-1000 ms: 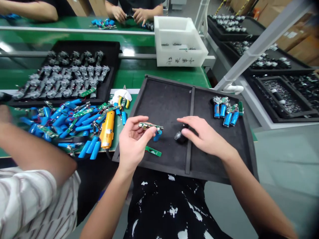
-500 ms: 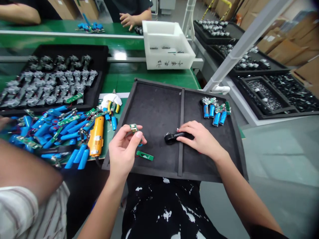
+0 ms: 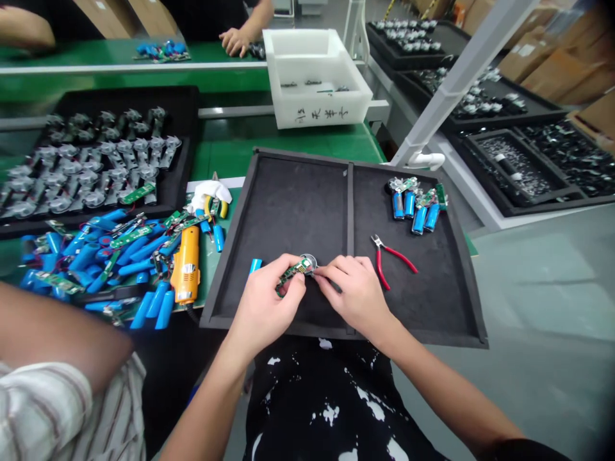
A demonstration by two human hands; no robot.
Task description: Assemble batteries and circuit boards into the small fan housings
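Over the black tray point(image 3: 298, 198), my left hand point(image 3: 269, 304) pinches a small green circuit board point(image 3: 302, 265) between thumb and fingers. My right hand point(image 3: 358, 291) is closed on a housing with a round grey rim point(image 3: 311, 260), held right against the board; most of the housing is hidden by my fingers. A blue battery cell point(image 3: 255, 264) shows just beyond my left hand. To the right of my right hand lie red-handled cutters point(image 3: 391, 256), their jaws apart.
Several blue cells with boards point(image 3: 417, 206) lie at the tray's right. Left of it are an orange power tool point(image 3: 186, 266), a heap of blue cells point(image 3: 110, 250) and a tray of grey housings point(image 3: 180, 105). A white bin point(image 3: 319, 115) stands behind; a co-worker's arm point(image 3: 57, 326) is at left.
My right hand has moved left with the round-ended housing, uncovering the red cutters. My left hand has moved right with the circuit board, and the two parts now meet.
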